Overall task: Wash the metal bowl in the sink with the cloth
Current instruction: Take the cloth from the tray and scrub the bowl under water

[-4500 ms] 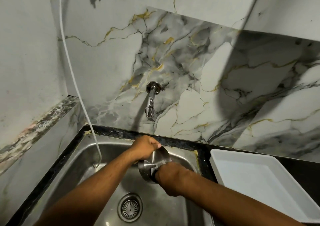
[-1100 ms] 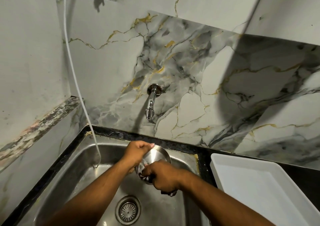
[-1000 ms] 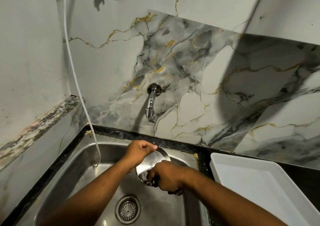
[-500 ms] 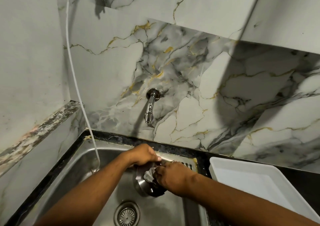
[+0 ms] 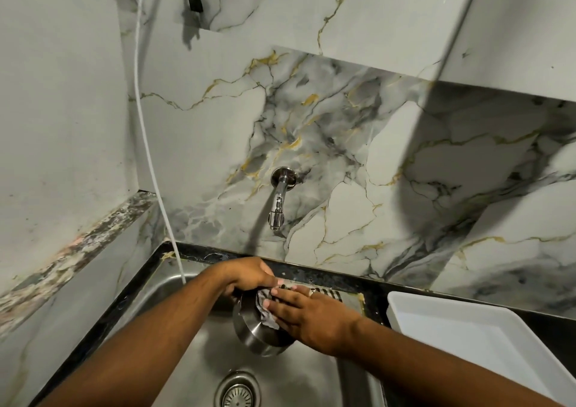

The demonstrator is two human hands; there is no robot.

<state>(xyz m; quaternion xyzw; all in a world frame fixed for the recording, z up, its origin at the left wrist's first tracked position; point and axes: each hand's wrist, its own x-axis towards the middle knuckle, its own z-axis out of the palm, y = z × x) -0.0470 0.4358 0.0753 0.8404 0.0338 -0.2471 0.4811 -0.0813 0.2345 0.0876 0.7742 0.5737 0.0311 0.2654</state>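
Observation:
A small shiny metal bowl (image 5: 254,333) is held over the steel sink (image 5: 162,307), turned so its outside and base face me. My left hand (image 5: 249,277) grips its far rim from the left. My right hand (image 5: 307,314) lies flat against the bowl's outer side and presses a grey, striped cloth (image 5: 265,308) onto it. Only part of the cloth shows from under my fingers. No water runs from the tap (image 5: 277,207) on the marble wall above.
The sink drain (image 5: 238,392) lies below the bowl. A white rectangular tray (image 5: 486,341) stands on the black counter to the right. A thin white hose (image 5: 149,145) hangs down the left wall into the sink. A slotted overflow grate (image 5: 327,293) sits behind my right hand.
The bowl has been turned from inside-up to outside-facing. My right hand has opened flat with the cloth on the bowl's outer side, and both hands have shifted slightly toward the back wall.

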